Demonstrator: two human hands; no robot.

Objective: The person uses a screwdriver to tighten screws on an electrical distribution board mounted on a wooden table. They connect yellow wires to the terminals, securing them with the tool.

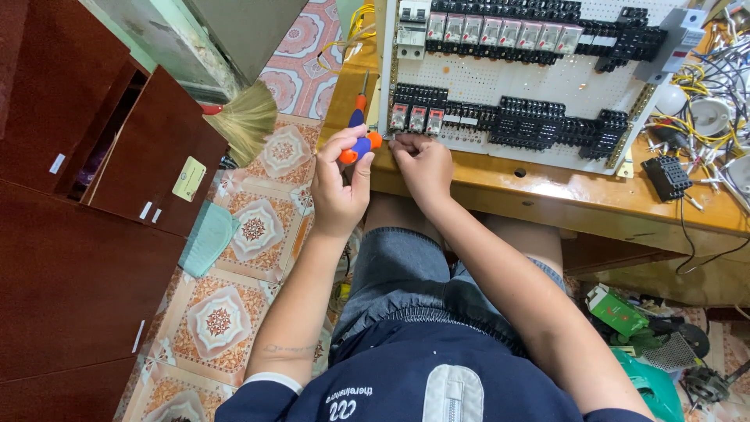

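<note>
- Here, nearest the camera, the person's left hand [340, 181] is clenched around the orange-and-blue handle of a screwdriver [358, 133], whose shaft points up and away over the tabletop [547, 187] edge, not into any screw. The grip sits low on the handle; a nudge could swing the tip against the panel or let the tool drop to the tiled floor [234, 258] beside the person's knees.
- Just beside it, the right hand [423, 164] has its fingers [400, 143] pinched at the lower left corner of the white perforated panel [547, 86]. What they pinch is too small to tell, likely a screw or clip. A part that small could slip through the fingers and fall off the tabletop edge, since the corner sits right at it.
- Directly above the fingers, a row of small relays [416, 119] sits on black sockets. A hand pushing up could knock one loose.
- Further along, more black terminal blocks [555, 129] fill the rail, and a loose black socket [666, 177] lies on the tabletop, well apart from both hands.
- Farthest right, yellow and white wires [719, 86] tangle over the tabletop; a sleeve or tool reaching there could snag them.
</note>
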